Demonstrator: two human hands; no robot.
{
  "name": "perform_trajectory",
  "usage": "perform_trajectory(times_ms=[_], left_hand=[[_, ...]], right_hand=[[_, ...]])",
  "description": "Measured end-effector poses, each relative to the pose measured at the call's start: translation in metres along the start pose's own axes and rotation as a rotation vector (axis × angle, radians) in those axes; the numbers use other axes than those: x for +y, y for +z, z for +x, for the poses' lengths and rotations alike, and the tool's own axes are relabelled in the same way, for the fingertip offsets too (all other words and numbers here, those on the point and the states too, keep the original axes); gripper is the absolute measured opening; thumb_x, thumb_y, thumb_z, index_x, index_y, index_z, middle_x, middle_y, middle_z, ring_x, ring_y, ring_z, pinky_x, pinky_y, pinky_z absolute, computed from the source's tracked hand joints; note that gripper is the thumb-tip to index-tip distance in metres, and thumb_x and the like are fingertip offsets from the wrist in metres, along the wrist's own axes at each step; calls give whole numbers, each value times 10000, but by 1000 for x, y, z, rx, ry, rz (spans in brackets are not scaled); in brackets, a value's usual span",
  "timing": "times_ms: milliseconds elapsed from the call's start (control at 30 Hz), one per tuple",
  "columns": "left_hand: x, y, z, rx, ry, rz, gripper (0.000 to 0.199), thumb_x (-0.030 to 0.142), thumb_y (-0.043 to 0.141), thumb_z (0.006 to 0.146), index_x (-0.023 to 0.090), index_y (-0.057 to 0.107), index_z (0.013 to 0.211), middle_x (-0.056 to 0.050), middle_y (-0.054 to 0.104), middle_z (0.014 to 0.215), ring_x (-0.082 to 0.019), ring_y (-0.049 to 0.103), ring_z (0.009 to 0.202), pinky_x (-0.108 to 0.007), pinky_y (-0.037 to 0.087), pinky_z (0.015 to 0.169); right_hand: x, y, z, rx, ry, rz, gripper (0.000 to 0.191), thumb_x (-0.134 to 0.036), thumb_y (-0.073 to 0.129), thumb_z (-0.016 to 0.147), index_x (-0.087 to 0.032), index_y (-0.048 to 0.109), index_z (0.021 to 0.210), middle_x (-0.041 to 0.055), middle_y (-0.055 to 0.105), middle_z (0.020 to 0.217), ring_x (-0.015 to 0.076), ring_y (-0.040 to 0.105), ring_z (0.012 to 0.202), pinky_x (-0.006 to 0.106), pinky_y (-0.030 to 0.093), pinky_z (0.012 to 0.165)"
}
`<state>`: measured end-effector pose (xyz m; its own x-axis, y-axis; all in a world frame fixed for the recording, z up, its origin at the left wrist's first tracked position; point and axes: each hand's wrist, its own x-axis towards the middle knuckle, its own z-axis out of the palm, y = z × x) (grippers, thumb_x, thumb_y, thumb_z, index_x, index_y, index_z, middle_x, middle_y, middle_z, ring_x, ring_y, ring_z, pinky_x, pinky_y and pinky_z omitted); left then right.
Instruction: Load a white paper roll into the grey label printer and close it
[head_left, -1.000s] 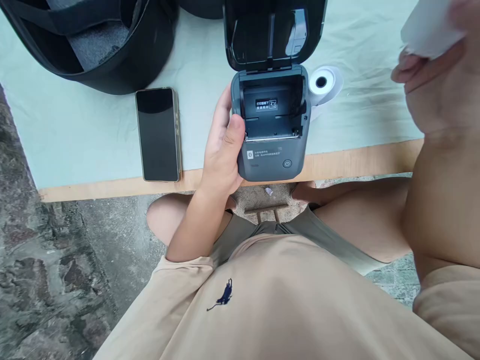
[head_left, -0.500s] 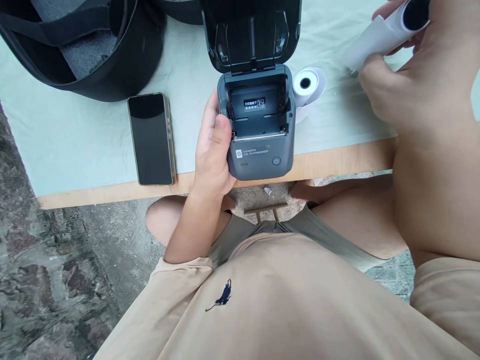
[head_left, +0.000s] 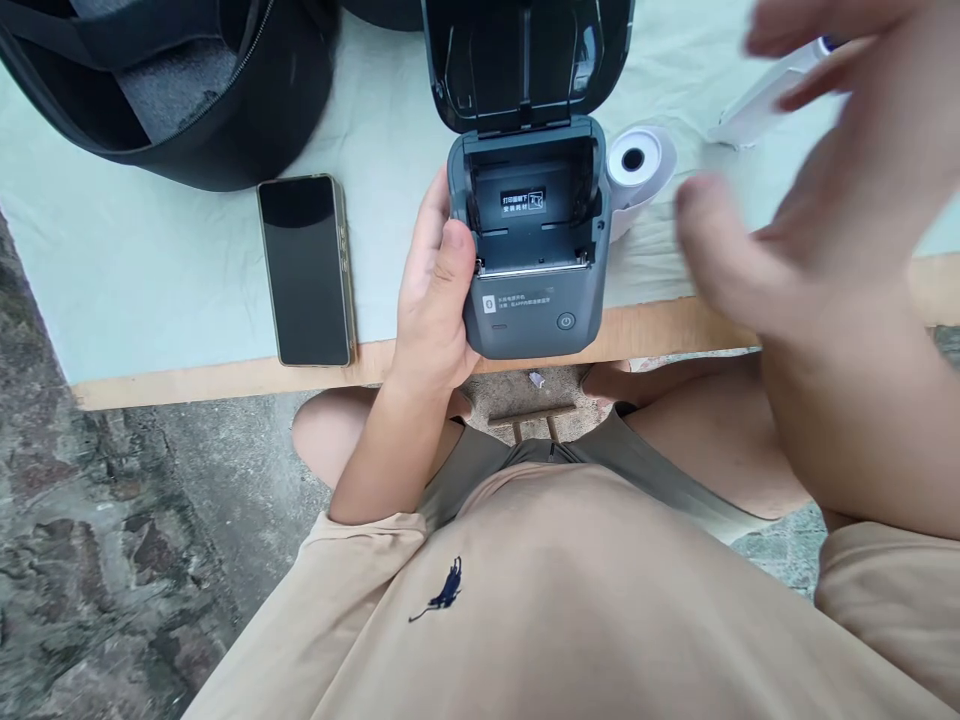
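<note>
My left hand (head_left: 442, 290) grips the left side of a dark grey label printer (head_left: 525, 300), thumb on its front edge. The printer's lid (head_left: 529, 65) stands raised, and its paper bay holds nothing but a small printed label at the bottom. Right beside the printer, a small paper roll (head_left: 634, 165) with a dark core rests on the cloth, its loose end curling out. My right hand (head_left: 817, 190), smeared by motion, has its fingers spread and holds nothing. Behind it a larger white roll (head_left: 761, 100) lies on the table, partly hidden by the fingers.
A phone (head_left: 306, 270) with a dark screen lies left of the printer. An unzipped black case (head_left: 225, 130) stands at the back left, with another dark object partly seen beside it. The table's wooden edge (head_left: 225, 378) runs in front of my knees.
My right hand has let go of the larger white roll, which now lies on the table, and has come back toward the printer. The printer has shifted slightly right in my left hand.
</note>
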<state>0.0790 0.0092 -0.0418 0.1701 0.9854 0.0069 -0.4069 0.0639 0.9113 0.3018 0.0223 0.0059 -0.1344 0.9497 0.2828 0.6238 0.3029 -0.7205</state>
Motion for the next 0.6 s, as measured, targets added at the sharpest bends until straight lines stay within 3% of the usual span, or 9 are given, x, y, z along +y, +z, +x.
perform_trajectory(times_ms=[33,133,267,400,600], left_hand=[[0,1,0,-7,0,-26,387,536,429,869,360,509,1204,14,592,1229,-266,494,1274,-441,382,1104],[3,4,0,-31,17,-109,337,497,467,873,357,535,1172,22,602,1209,-256,508,1248,-451,391,1108],[5,6,0,5,-10,-120,372,478,438,895,292,493,1212,-8,592,1193,-258,529,1239,-475,374,1121],[2,4,2,29,6,-51,402,562,424,860,341,514,1184,-5,612,1187,-256,527,1243,-413,383,1102],[1,3,1,19,8,-21,407,549,406,866,339,501,1203,-13,585,1233,-252,532,1230,-405,389,1087]], right_hand=[[-5,6,1,-42,-128,-117,457,-322,545,785,-195,498,1222,84,496,1242,242,453,1190,406,410,1031],[-10,23,4,-147,-246,-274,565,-298,575,750,-148,438,1277,149,470,1205,226,455,1183,381,452,999],[-4,37,5,-180,-175,-272,513,-302,602,754,-214,444,1234,126,466,1154,218,439,1199,387,423,1043],[-1,42,5,-143,-122,-288,438,-321,610,766,-234,471,1172,109,473,1122,196,477,1102,363,453,969],[-1,47,6,-68,-56,-303,347,-150,558,770,-275,505,1089,65,464,1005,165,486,1007,328,464,894]])
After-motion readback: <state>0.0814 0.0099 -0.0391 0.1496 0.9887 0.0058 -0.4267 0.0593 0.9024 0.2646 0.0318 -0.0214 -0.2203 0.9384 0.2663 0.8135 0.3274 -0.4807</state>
